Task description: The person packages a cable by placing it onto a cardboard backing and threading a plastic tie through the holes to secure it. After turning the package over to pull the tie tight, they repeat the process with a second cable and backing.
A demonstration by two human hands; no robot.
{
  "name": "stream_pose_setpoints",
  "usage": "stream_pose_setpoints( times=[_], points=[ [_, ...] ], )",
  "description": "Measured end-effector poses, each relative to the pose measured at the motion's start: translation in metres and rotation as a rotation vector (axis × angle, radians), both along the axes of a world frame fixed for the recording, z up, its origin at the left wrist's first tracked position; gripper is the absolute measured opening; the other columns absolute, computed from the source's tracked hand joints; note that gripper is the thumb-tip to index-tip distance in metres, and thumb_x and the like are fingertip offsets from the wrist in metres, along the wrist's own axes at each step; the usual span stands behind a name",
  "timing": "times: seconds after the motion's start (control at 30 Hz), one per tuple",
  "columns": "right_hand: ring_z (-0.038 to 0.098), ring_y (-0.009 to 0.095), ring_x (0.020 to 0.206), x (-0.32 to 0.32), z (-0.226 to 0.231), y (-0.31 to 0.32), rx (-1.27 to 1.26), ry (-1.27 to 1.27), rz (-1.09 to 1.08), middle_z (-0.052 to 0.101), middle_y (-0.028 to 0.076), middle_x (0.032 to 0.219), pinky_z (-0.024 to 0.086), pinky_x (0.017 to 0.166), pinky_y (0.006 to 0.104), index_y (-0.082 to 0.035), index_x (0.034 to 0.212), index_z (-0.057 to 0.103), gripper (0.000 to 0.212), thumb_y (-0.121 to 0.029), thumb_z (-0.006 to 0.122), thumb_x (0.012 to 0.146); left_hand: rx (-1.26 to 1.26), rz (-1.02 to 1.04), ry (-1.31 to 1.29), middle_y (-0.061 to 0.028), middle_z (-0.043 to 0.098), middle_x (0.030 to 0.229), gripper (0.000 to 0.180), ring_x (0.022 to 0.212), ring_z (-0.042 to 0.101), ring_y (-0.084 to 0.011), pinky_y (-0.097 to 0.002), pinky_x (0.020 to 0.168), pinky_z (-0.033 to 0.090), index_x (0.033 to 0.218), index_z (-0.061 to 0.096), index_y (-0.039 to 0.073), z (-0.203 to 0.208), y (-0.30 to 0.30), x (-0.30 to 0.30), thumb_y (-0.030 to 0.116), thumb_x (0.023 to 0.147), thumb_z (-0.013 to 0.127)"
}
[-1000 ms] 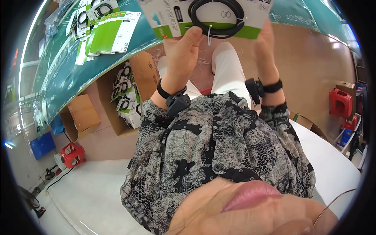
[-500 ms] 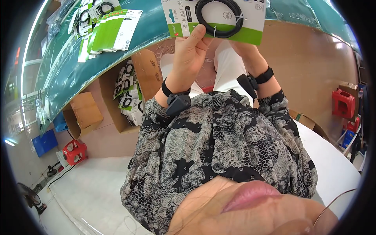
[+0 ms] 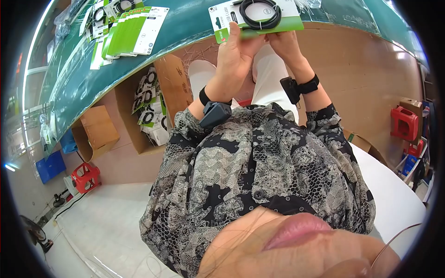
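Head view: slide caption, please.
Left hand and right hand hold a white-and-green card bearing a coiled black cable, at a green table with fanned cards.

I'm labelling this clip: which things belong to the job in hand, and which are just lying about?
Apparently in use: left hand, right hand, carded black cable, fanned cards, open carton of carded cables.
Likely incidental: red stools, smaller carton, blue object.

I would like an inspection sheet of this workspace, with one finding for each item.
Surface: glossy green tabletop
Job's things: white-and-green card with black coil, held up
Clutter: fanned cards and packaged cables at the tabletop's left
Hands: left hand holds the card's left part, right hand its lower right edge
Cables: the coil; black cord near left red stool
Surroundings: cardboard box with more packaged cables; right red stool
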State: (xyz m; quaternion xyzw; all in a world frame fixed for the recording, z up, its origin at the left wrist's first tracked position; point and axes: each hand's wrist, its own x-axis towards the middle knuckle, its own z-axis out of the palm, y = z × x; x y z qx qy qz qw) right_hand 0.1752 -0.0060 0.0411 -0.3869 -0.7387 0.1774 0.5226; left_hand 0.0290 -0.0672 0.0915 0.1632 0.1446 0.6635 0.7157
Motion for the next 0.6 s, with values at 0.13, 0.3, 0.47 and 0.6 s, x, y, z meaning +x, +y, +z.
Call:
stream_pose_setpoints(
  times=[0.13, 0.3, 0.47, 0.6],
  points=[
    [0.061, 0.014, 0.071, -0.01, -0.003, -0.005, 0.21, -0.148, -0.112, 0.064, 0.01, 0.087, 0.05, 0.059, 0.0274, 0.002, 0.098, 0.059, 0.017, 0.004, 0.058, 0.082, -0.081, 0.05, -0.006, -0.0127, 0.054, 0.121, 0.038, 0.111, 0.056, -0.0291, -0.0474, 0.095, 0.05, 0.128, 0.04, 0.002, -0.005, -0.002, -0.001, 0.025, 0.098, 0.046],
    [0.06, 0.021, 0.098, -0.01, -0.02, -0.011, 0.249, -0.062, -0.132, 0.06, 0.014, 0.108, 0.05, 0.079, 0.0343, 0.003, 0.114, 0.053, 0.032, 0.001, 0.059, 0.082, -0.105, 0.045, -0.009, -0.0128, 0.054, 0.122, 0.035, 0.11, 0.056, -0.0274, -0.047, 0.094, 0.05, 0.129, 0.04, 0.002, -0.009, -0.003, 0.003, 0.021, 0.099, 0.045],
    [0.059, 0.023, 0.102, 0.023, 0.021, -0.014, -0.817, 0.731, 0.032, 0.06, 0.014, 0.111, 0.048, 0.086, 0.036, 0.005, 0.116, 0.051, 0.034, -0.009, 0.059, 0.086, 0.121, 0.185, 0.297, -0.0118, 0.054, 0.122, 0.034, 0.11, 0.057, -0.0239, -0.0431, 0.092, 0.052, 0.128, 0.041, 0.003, -0.022, 0.005, -0.015, 0.018, 0.098, 0.046],
    [0.059, 0.017, 0.091, 0.035, 0.051, -0.018, -0.645, 0.489, 0.1, 0.061, 0.01, 0.104, 0.049, 0.078, 0.0302, 0.003, 0.113, 0.053, 0.033, -0.015, 0.059, 0.086, 0.154, 0.173, 0.402, -0.0106, 0.054, 0.122, 0.032, 0.108, 0.058, -0.0208, -0.0387, 0.088, 0.053, 0.127, 0.043, 0.003, -0.031, 0.001, -0.012, 0.015, 0.098, 0.047]
  ],
)
